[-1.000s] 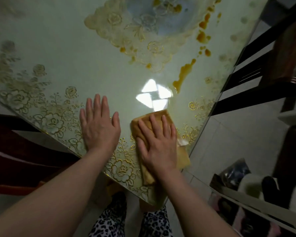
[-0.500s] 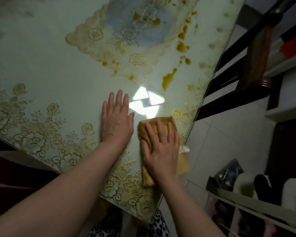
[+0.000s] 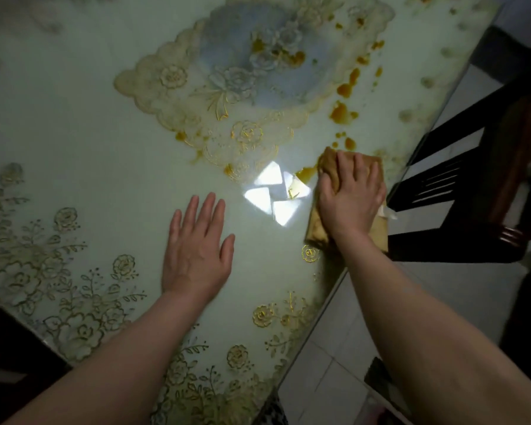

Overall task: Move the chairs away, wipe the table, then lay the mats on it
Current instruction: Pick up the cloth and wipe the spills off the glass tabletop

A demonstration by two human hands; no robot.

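Observation:
The glass-topped table (image 3: 105, 133) has a pale floral cover with gold roses and a blue centre. Orange spill stains (image 3: 339, 111) dot its right side. My right hand (image 3: 353, 197) presses flat on a folded tan cloth (image 3: 316, 233) near the table's right edge, just below the stains. A smear (image 3: 305, 173) lies beside the cloth's left side. My left hand (image 3: 196, 246) rests flat on the table, fingers spread, left of a bright light reflection (image 3: 273, 194).
A dark wooden chair (image 3: 472, 191) stands close off the table's right edge, beside the cloth. Pale floor tiles (image 3: 334, 363) show below it. Dark furniture (image 3: 6, 363) sits under the table's near-left edge. A dark object (image 3: 377, 378) shows past my right forearm.
My right hand has pushed the cloth away from me along the right edge, up to the orange stains. My left hand has stayed flat on the table, now further behind the cloth.

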